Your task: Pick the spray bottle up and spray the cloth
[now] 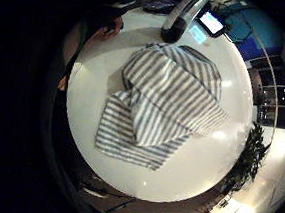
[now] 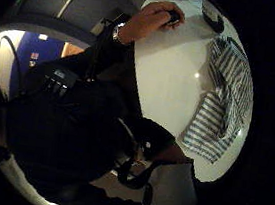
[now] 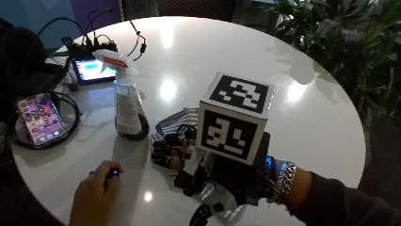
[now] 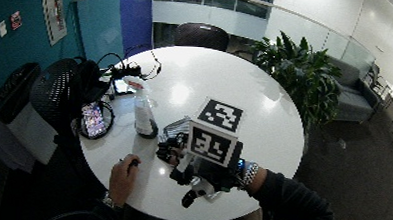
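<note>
My right hand (image 3: 179, 157) hangs above the cloth (image 1: 160, 105), palm down, and it holds nothing. From the outside view the gloved fingers (image 3: 164, 149) look loosely curled and slightly apart, though the rig on the back of the hand hides most of them, so I would not swear to more than that. The cloth lies crumpled and folded over itself on the round white table (image 3: 251, 70), directly under my palm; the little-finger camera looks straight down on its grey and white stripes, which is why I take the hand to be well clear of it and not touching.

The bottle (image 3: 127, 101) stands upright on the table just beside the cloth, on the far side of it from me and toward my left, its white trigger head (image 3: 116, 61) on top. It is untouched, so the pick-up has not begun. I judge the next move to be a short reach across the cloth to close round the bottle's neck, with a finger free for the trigger.

My bare left hand (image 3: 94, 193) rests on the table near the edge, around something small and dark that I cannot make out. A phone (image 3: 41, 118) lies beyond the bottle toward the table's rim, close enough to catch stray spray if the nozzle is turned that way.
</note>
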Demonstrator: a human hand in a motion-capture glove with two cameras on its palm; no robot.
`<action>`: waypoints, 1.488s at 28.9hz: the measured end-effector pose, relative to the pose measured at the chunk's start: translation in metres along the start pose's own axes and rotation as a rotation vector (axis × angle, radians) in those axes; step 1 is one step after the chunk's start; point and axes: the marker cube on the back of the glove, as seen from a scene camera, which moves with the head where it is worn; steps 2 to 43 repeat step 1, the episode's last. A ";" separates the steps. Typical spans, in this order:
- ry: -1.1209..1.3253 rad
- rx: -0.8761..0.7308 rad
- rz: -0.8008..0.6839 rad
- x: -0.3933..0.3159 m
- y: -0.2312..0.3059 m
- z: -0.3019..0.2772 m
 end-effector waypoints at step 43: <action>0.002 0.001 -0.002 -0.001 0.000 0.000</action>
